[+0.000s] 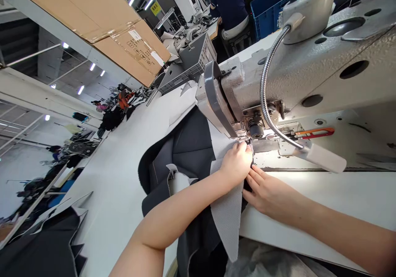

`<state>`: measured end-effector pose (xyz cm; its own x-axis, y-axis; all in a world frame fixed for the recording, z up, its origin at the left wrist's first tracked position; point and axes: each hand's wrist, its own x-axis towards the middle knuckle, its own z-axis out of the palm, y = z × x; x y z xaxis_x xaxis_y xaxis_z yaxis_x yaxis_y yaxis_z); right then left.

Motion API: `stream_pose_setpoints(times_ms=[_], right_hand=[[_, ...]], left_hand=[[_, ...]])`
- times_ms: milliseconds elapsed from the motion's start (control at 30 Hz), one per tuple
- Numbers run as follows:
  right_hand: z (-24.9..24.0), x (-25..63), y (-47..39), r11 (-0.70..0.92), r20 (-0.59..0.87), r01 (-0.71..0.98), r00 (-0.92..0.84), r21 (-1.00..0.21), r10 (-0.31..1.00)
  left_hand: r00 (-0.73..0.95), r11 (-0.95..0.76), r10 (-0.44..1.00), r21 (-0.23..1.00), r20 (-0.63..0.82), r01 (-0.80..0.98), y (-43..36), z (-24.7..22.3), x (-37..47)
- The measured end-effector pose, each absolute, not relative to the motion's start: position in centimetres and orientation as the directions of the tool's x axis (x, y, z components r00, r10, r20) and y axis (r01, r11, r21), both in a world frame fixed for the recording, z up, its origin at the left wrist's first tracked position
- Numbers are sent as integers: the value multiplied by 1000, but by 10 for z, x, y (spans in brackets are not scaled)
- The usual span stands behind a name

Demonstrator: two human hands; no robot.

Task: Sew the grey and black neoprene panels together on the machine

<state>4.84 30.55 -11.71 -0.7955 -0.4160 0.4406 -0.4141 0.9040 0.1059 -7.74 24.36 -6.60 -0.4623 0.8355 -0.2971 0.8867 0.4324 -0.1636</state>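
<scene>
A grey sewing machine fills the upper right, its needle area just beyond my hands. My left hand presses on the fabric edge at the presser foot, its fingers bent together; whatever lies between them is hidden. Just right of and below it, my right hand lies with fingers stretched out on the dark fabric's edge. Black fabric with seams spreads to the left of the machine and hangs down below my left arm. Light grey mesh backing shows beneath my left wrist, ending in a point.
A white lamp on a flexible metal neck hangs right of the needle area. Orange-handled snips lie on the machine bed. More black fabric rests lower left on the white table. A cardboard box and a seated person are beyond.
</scene>
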Motion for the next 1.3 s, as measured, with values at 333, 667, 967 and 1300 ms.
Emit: stream_pose_setpoints(times_ms=[333, 667, 967, 1300], right_hand=[[-126, 53, 261, 951, 488, -311, -829, 2, -272], [-115, 49, 274, 933, 444, -300, -821, 197, -358], [-126, 55, 286, 936, 482, -308, -803, 169, -351], [-141, 40, 311, 927, 460, -341, -806, 153, -373]], left_hand=[[-435, 329, 825, -318, -361, 889, 223, -3, -63], [-381, 386, 736, -115, -559, 915, 225, -37, -61], [-445, 455, 759, -101, -476, 885, 226, -48, -64], [-438, 426, 816, -120, -376, 897, 240, -55, -75]])
